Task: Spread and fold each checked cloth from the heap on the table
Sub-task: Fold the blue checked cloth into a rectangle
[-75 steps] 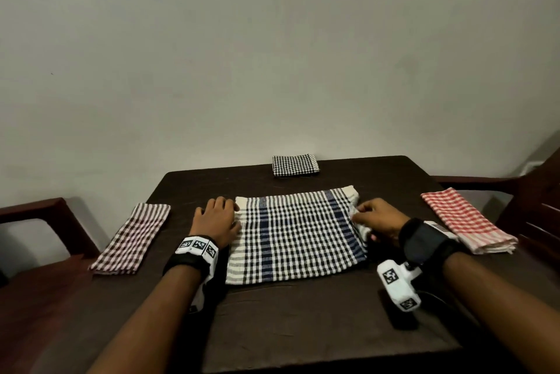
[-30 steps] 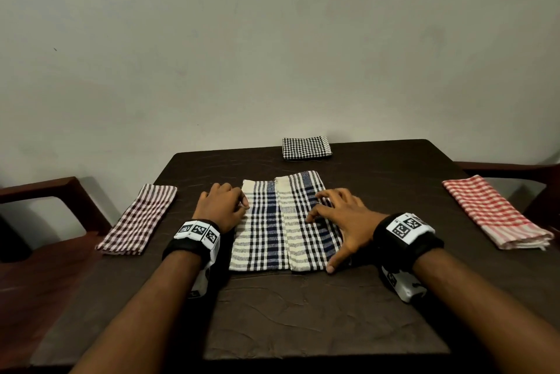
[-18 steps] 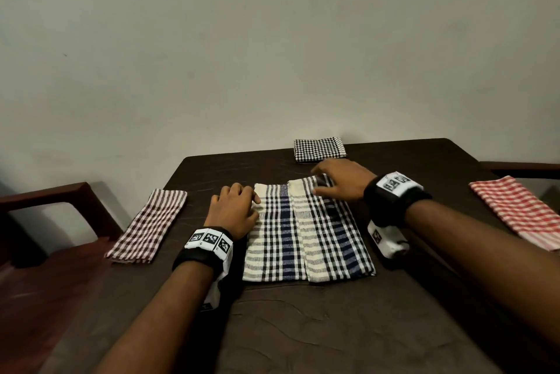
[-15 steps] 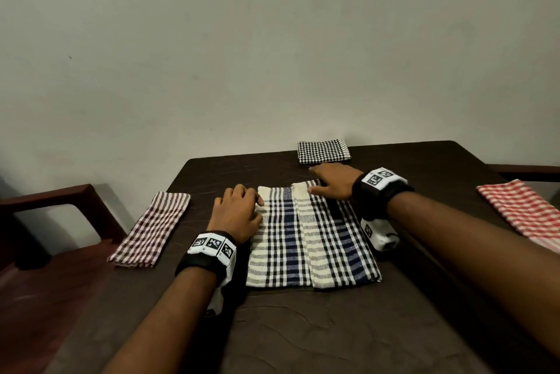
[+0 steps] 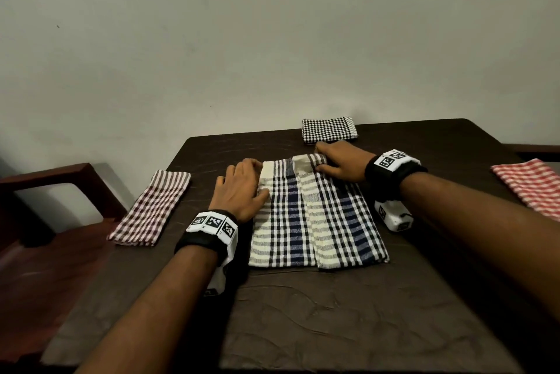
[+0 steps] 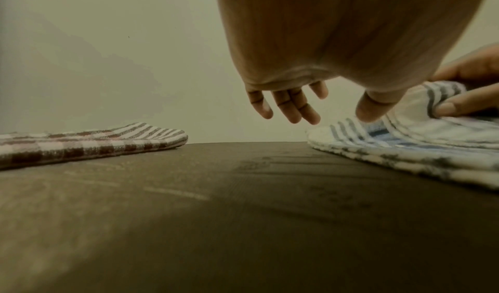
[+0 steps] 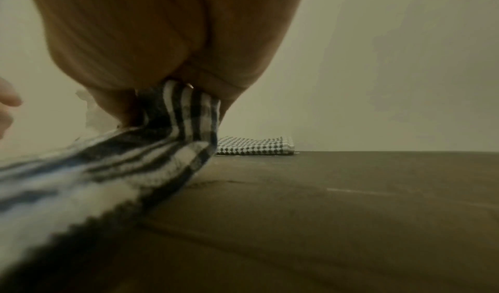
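Observation:
A blue, black and cream checked cloth (image 5: 315, 216) lies in the middle of the dark table (image 5: 333, 313), its right part folded over the centre. My left hand (image 5: 242, 185) rests at the cloth's far left edge. In the left wrist view its fingers (image 6: 294, 110) hang straight above the table and the thumb presses the cloth (image 6: 405, 142). My right hand (image 5: 325, 158) pinches the far end of the folded flap. The right wrist view shows that end of the cloth (image 7: 183, 114) raised off the table between thumb and fingers.
A folded brown checked cloth (image 5: 150, 208) lies at the left. A folded black-and-white one (image 5: 328, 129) sits at the far edge by the wall, and a red checked one (image 5: 533, 185) at the right. A wooden chair (image 5: 45, 179) stands to the left.
My right hand folded the cloth's right side over the centre, smoothed it, then moved to the far edge and now pinches it. My left hand stayed at the left edge.

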